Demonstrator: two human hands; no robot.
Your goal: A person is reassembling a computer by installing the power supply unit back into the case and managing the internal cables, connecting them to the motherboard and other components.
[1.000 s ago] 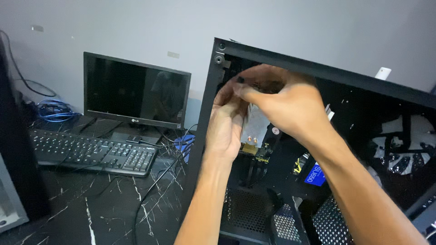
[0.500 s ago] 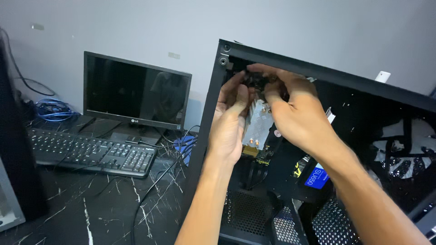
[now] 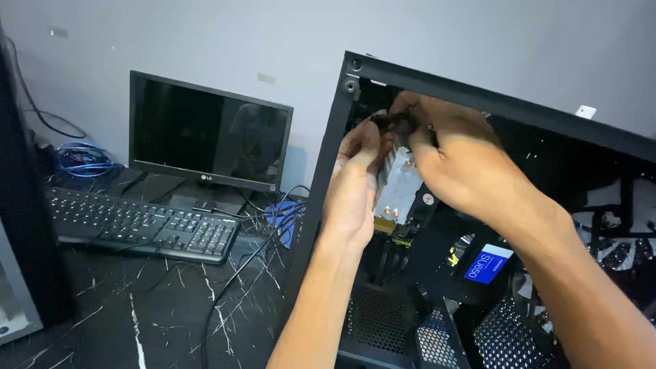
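Black and small, the part we pinch [image 3: 396, 124] sits at the top of the open computer case [image 3: 478, 96], just under its upper frame rail and right above the finned metal heatsink [image 3: 400, 181]. Both our hands meet on it: our left hand [image 3: 355, 184] curls up from below with thumb and fingertips closed on its left side, and our right hand [image 3: 458, 164] comes over from the right with fingers bent tight around it. What kind of part it is we cannot tell, as our fingers hide most of it.

We judge it light and stiff, probably plastic, and easy to lose from a fingertip grip, so holding it by its outer edges seems best. The heatsink fins below look thin and sharp-edged, best left untouched, and the circuit board [image 3: 393, 229] beneath them is fragile.

Lower in the case lie a blue-labelled drive [image 3: 486, 263] and perforated metal panels [image 3: 383, 318]. The case stands on a black marble-patterned desk [image 3: 102, 314], strewn with loose cables [image 3: 239, 273], beside a black keyboard [image 3: 137, 222] and a dark monitor [image 3: 205, 137], before a plain grey wall [image 3: 273, 41].
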